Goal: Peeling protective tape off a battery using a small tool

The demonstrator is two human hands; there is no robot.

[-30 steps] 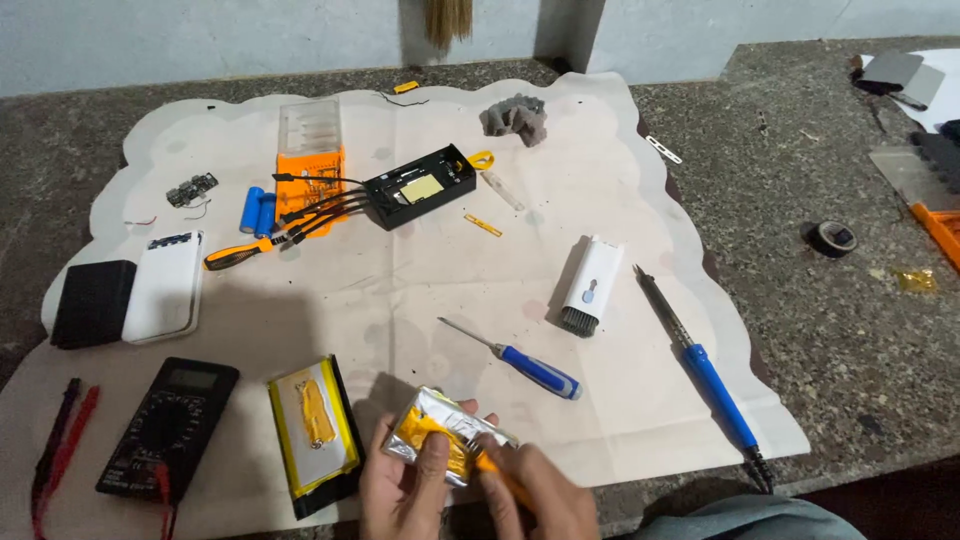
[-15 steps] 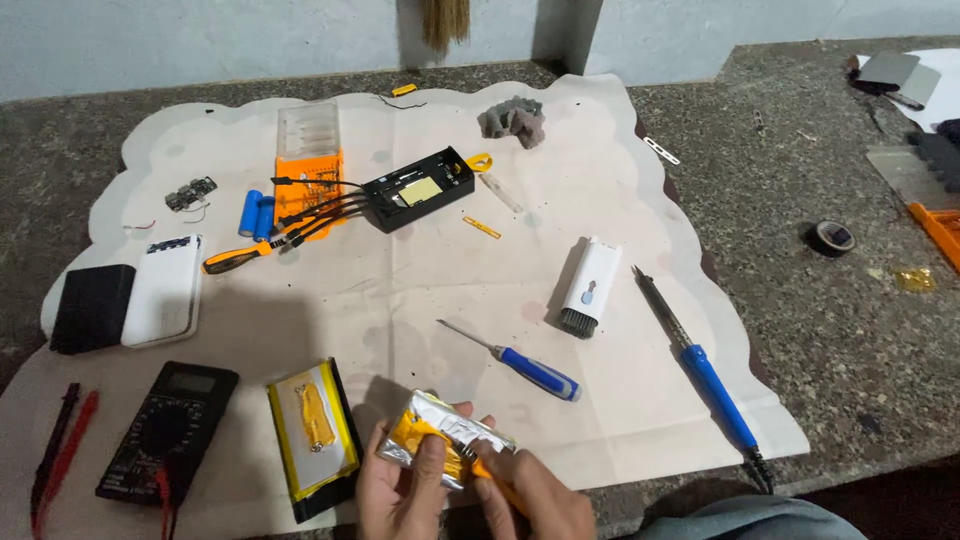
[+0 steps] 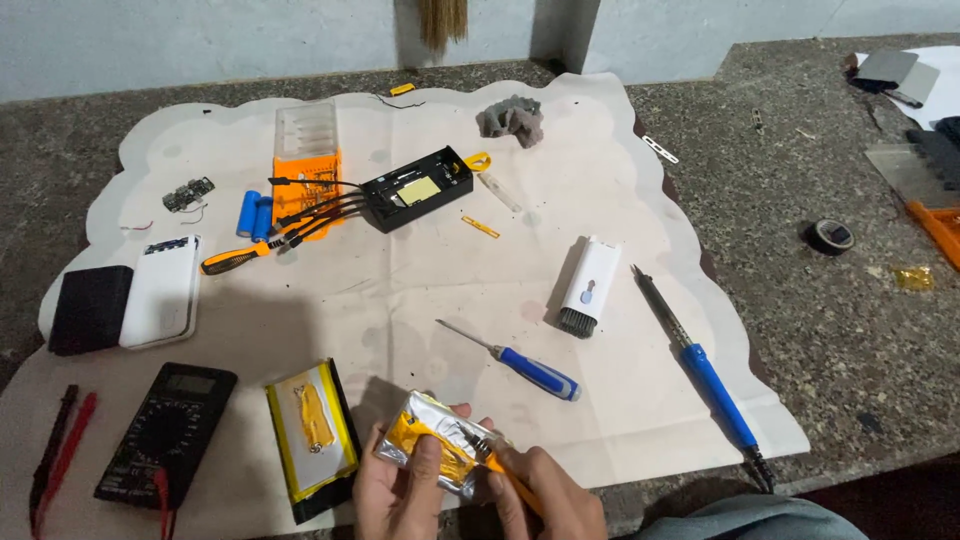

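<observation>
At the bottom of the head view my left hand [image 3: 395,490] grips a silver pouch battery with yellow tape [image 3: 430,450]. My right hand [image 3: 545,495] holds a thin orange-handled tool [image 3: 500,470] whose tip rests on the battery's top edge. Just left of my hands lies a second flat battery [image 3: 308,430] with a yellow rim, sitting in a black case. A blue-handled screwdriver [image 3: 520,362] lies on the white mat [image 3: 400,300] just above my hands.
A black multimeter [image 3: 165,432] with red probes sits at the lower left. A blue soldering iron [image 3: 700,365], a white brush tool [image 3: 588,285], a black open case with wires [image 3: 415,188], blue cells [image 3: 254,213], an orange box [image 3: 306,165] and a power bank [image 3: 160,290] lie around.
The hands and battery have stayed in nearly the same place; my right hand has shifted the orange tool slightly along the battery's edge.
</observation>
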